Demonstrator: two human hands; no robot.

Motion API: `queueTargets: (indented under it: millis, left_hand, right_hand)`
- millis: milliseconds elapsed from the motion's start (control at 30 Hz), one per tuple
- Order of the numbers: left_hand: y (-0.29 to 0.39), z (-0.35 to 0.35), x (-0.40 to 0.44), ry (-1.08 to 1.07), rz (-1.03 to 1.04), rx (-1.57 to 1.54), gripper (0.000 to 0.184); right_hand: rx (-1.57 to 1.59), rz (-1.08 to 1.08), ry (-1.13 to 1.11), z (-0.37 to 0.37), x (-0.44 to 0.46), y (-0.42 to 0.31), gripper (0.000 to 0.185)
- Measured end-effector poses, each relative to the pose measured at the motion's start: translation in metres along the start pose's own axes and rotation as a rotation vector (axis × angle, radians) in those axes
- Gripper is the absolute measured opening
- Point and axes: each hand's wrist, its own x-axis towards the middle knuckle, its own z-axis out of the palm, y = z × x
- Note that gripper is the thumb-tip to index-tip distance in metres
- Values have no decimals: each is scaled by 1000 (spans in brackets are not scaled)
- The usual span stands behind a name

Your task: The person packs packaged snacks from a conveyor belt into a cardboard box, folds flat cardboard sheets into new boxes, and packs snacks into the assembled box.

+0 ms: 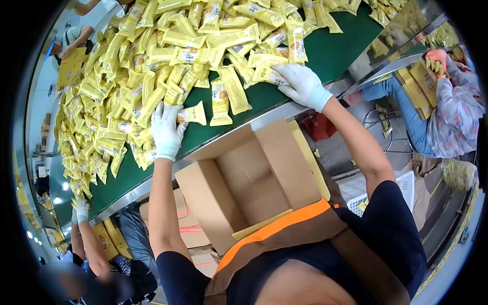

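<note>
A large heap of yellow wrapped packets (147,76) lies on the green conveyor belt (333,51). My left hand (166,129), in a white glove, is at the heap's near edge, its fingers closed round a packet (193,114) that sticks out to the right. My right hand (304,86), also gloved in white, reaches in from the right and grips the end of another yellow packet (268,75). Two loose packets lie between my hands. An open cardboard box (251,175) stands against my body, below the belt's edge; the part of its inside that shows is bare.
A metal rail (244,127) edges the belt. At lower left, a co-worker's gloved hands (81,209) touch the heap. Another person (452,117) sits at right holding packets beside flat cartons. A white crate (356,190) stands right of my box.
</note>
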Motion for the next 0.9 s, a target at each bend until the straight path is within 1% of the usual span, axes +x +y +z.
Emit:
queueTargets:
  millis: [67, 100, 133, 167, 200, 233, 267, 300, 333, 367, 400, 433, 467, 533, 567, 600, 633, 667, 700, 733, 800, 833, 867, 900]
  left_hand:
    - [3, -4, 2, 35, -136, -174, 50]
    - [-5, -2, 1, 105, -126, -331, 53]
    - [-2, -14, 0, 89, -189, -515, 46]
    - [9, -36, 0, 53, -231, -663, 42]
    - [21, -54, 4, 17, -268, -817, 38]
    - [26, -56, 10, -9, -296, -994, 35]
    - [25, -55, 16, -89, -290, -984, 39]
    - [30, -53, 25, -194, -258, -857, 41]
    - [34, -50, 37, -295, -224, -723, 44]
    - [32, -27, 47, -341, -169, -726, 49]
    - [46, -26, 61, -577, -344, -823, 62]
    - [65, -28, 69, -600, -315, -634, 69]
    - [80, -28, 74, -620, -287, -444, 76]
    - [88, -19, 78, -628, -238, -310, 81]
    - [89, -17, 78, -634, -223, -241, 84]
    - [92, -15, 76, -600, -244, -284, 74]
    - [90, -13, 73, -548, -218, -262, 69]
    - [87, -11, 69, -496, -195, -238, 65]
    - [82, -13, 67, -471, -197, -235, 58]
    - [74, -13, 65, -473, -210, -156, 53]
    - [63, -29, 54, -417, -178, 6, 50]
    - [54, -33, 51, -523, -193, 48, 53]
    - [48, -35, 43, -504, -199, 26, 55]
    - [44, -33, 28, -485, -208, -1, 57]
  right_hand:
    - [158, 86, -57, -10, 2, -9, 45]
    - [220, 111, -91, -18, 2, -12, 45]
    - [278, 136, -123, -32, 3, -16, 46]
    - [360, 300, -217, -52, 3, -27, 44]
    - [440, 408, -125, -53, -1, -19, 43]
    - [515, 513, -34, -55, -8, -9, 42]
    - [586, 612, 56, -58, -12, 0, 42]
    - [639, 714, 298, -54, -14, 3, 44]
    - [698, 787, 452, -40, -11, 15, 46]
    - [664, 871, 501, -34, 1, 21, 51]
    - [634, 954, 550, -26, 15, 25, 56]
    - [629, 1011, 428, -13, 25, 39, 63]
    - [409, 969, 255, -9, 37, 38, 73]
    - [228, 1040, -69, -10, 57, 38, 80]
    - [100, 917, -116, -1, 59, 49, 85]
    - [67, 844, -68, 4, 56, 51, 84]
    - [30, 772, -20, 10, 54, 54, 84]
    - [71, 797, 12, -6, 59, 38, 84]
    - [129, 772, 49, -7, 61, 36, 85]
    - [156, 745, 22, -7, 63, 38, 85]
    - [195, 718, 98, -18, 58, 13, 75]
    - [171, 670, 124, -30, 52, -1, 73]
    - [142, 616, 149, -43, 43, -11, 73]
    - [156, 506, 81, -51, 31, -10, 75]
